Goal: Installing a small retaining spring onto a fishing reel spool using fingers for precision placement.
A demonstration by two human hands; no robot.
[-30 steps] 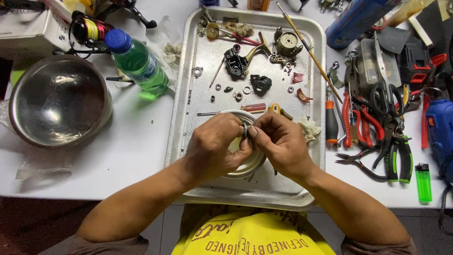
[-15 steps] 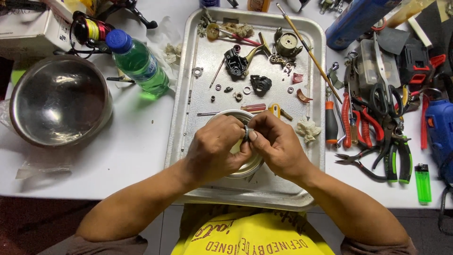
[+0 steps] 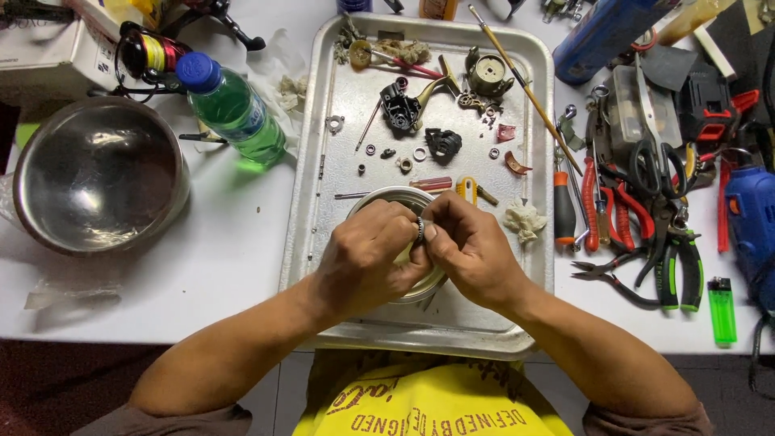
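Repair workshop. A white bench (image 3: 234, 266) carries a metal tray (image 3: 537, 161) of small dismantled machine parts, beside it pliers (image 3: 601, 202), scissors (image 3: 650, 165), a screwdriver (image 3: 563, 206), a blue power drill (image 3: 751, 218) and a steel bowl (image 3: 97, 173).

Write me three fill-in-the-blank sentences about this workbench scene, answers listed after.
1. Both hands pinch a small ribbed ring over a shallow metal ____.
2. The plastic bottle left of the metal tray has a ____ cap.
3. The lighter at the right edge is ____.

Missing words: tin; blue; green
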